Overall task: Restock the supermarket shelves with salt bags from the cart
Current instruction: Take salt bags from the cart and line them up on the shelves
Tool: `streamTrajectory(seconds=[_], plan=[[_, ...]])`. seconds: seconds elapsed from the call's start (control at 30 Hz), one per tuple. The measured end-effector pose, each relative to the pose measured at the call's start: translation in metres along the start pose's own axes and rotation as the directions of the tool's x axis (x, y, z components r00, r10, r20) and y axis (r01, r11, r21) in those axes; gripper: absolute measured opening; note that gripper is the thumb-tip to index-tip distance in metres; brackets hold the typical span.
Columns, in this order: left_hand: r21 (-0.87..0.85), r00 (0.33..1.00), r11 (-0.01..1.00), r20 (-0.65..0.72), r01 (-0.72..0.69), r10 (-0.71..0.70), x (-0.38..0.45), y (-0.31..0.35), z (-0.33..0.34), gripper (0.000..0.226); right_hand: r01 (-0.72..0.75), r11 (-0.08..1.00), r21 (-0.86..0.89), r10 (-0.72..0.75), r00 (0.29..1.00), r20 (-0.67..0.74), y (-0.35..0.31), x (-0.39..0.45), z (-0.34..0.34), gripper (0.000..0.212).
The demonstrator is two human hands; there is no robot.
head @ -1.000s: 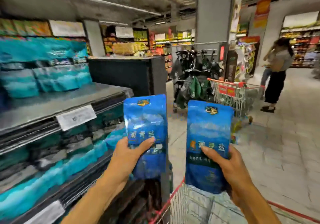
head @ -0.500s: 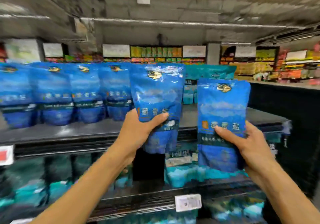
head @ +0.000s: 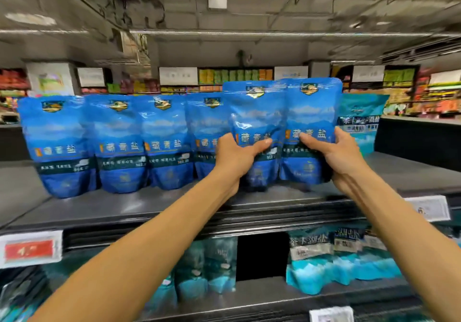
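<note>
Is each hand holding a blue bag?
Yes: the left hand grips one blue bag and the right hand grips another, side by side above the shelf.

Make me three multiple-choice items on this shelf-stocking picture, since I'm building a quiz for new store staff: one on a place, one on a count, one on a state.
1. Where do the teal salt bags sit?
A. On the shelf below the blue bags
B. On the floor
C. In a cart

2. How many blue salt bags already stand on the top shelf left of the two held ones?
A. One
B. Four
C. Nine

3. What is the left hand doing?
A. Hanging idle
B. Gripping a blue bag
C. Pressing a price tag

Answers: 1 A, the teal bags fill the lower tier under the blue row. 2 B, four upright bags line the shelf beside the left hand's bag. 3 B, its thumb and fingers wrap that bag, as the right hand does with its own bag.
</note>
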State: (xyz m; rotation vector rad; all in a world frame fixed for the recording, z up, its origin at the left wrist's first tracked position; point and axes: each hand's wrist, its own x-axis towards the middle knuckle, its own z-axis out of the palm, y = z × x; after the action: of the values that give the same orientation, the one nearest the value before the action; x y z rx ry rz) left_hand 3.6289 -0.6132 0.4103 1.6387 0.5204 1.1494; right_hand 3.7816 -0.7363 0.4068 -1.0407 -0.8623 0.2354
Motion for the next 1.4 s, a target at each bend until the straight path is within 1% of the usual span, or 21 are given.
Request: streamTrajectory(seconds=[0.07,0.13,0.2,0.23,0.3,0.37,0.43,0.53,0.6,0.7,0.77,0.87,0.97,1.07,1.1,1.17,1.2,1.27,1.33,1.37,1.4], plan=[[0.072,1.000,0.997,-0.009,0.013,-0.012,0.005,-0.009,0.009,0.041,-0.010,0.997,-0.072,0.011,1.000,0.008,0.011,0.007,-0.010,0.025],[0.135,0.998,0.991,0.068,-0.003,-0.006,0.009,-0.020,0.009,0.043,-0.026,0.984,-0.178,0.040,0.996,0.075,0.018,0.012,-0.028,0.030],[0.278,0.987,0.960,0.163,-0.043,-0.003,0.010,-0.024,-0.001,0.049,-0.006,0.947,-0.320,0.067,0.981,0.181,0.019,0.015,-0.046,0.038],[0.371,0.979,0.926,0.205,-0.070,-0.008,0.011,-0.023,-0.007,0.053,0.021,0.923,-0.384,0.074,0.970,0.231,0.017,0.015,-0.051,0.042],[0.564,0.967,0.816,0.255,-0.131,-0.021,0.012,-0.021,-0.016,0.062,0.080,0.884,-0.460,0.065,0.955,0.290,0.016,0.014,-0.057,0.045],[0.731,0.971,0.662,0.238,-0.166,-0.020,0.009,-0.017,-0.018,0.065,0.136,0.860,-0.492,0.031,0.948,0.316,0.017,0.017,-0.058,0.043],[0.824,0.974,0.529,0.225,-0.203,0.023,0.007,-0.015,-0.015,0.062,0.189,0.817,-0.545,-0.002,0.946,0.325,0.018,0.021,-0.057,0.046],[0.906,0.973,0.357,0.204,-0.229,0.105,0.007,-0.013,-0.007,0.065,0.230,0.754,-0.615,-0.036,0.950,0.311,0.023,0.031,-0.057,0.052],[0.942,0.974,0.259,0.188,-0.216,0.129,0.009,-0.011,-0.005,0.067,0.220,0.744,-0.631,-0.020,0.951,0.307,0.028,0.038,-0.057,0.053],[0.955,0.969,0.193,0.202,-0.226,0.140,0.012,-0.007,-0.004,0.068,0.157,0.774,-0.614,0.061,0.946,0.319,0.029,0.047,-0.058,0.057],[0.961,0.964,0.150,0.209,-0.234,0.162,0.012,-0.007,-0.003,0.069,0.120,0.791,-0.600,0.102,0.941,0.323,0.025,0.048,-0.057,0.052],[0.967,0.958,0.110,0.203,-0.228,0.204,0.007,-0.007,-0.004,0.071,0.104,0.798,-0.593,0.119,0.939,0.324,0.023,0.047,-0.057,0.050],[0.975,0.946,0.054,0.197,-0.217,0.256,0.001,-0.010,-0.004,0.069,0.063,0.794,-0.605,0.148,0.945,0.292,0.026,0.046,-0.060,0.048],[0.973,0.947,0.067,0.196,-0.219,0.255,-0.006,-0.010,-0.003,0.064,0.046,0.744,-0.667,0.160,0.956,0.245,0.023,0.041,-0.063,0.042],[0.973,0.947,0.075,0.191,-0.217,0.258,-0.009,-0.009,-0.004,0.064,0.035,0.721,-0.692,0.167,0.960,0.223,0.020,0.039,-0.065,0.047],[0.974,0.932,0.099,0.160,-0.202,0.324,-0.019,-0.005,-0.006,0.059,-0.003,0.672,-0.741,0.196,0.965,0.174,0.013,0.033,-0.070,0.061],[0.967,0.914,0.148,0.137,-0.207,0.383,-0.025,-0.003,-0.007,0.055,-0.012,0.659,-0.752,0.198,0.967,0.158,0.010,0.028,-0.075,0.065],[0.889,0.847,0.343,0.087,-0.304,0.524,-0.042,0.000,-0.006,0.040,0.006,0.693,-0.721,0.142,0.979,0.144,0.003,0.015,-0.087,0.061],[0.728,0.799,0.537,0.024,-0.426,0.601,-0.064,0.003,0.007,0.030,0.090,0.760,-0.644,-0.015,0.993,0.121,-0.004,-0.003,-0.103,0.041],[0.634,0.799,0.620,-0.006,-0.462,0.601,-0.076,0.004,0.017,0.029,0.146,0.790,-0.595,-0.100,0.989,0.111,-0.007,-0.014,-0.113,0.029],[0.534,0.815,0.698,-0.030,-0.476,0.579,-0.089,0.003,0.029,0.028,0.198,0.818,-0.539,-0.166,0.980,0.108,-0.011,-0.026,-0.123,0.019]])
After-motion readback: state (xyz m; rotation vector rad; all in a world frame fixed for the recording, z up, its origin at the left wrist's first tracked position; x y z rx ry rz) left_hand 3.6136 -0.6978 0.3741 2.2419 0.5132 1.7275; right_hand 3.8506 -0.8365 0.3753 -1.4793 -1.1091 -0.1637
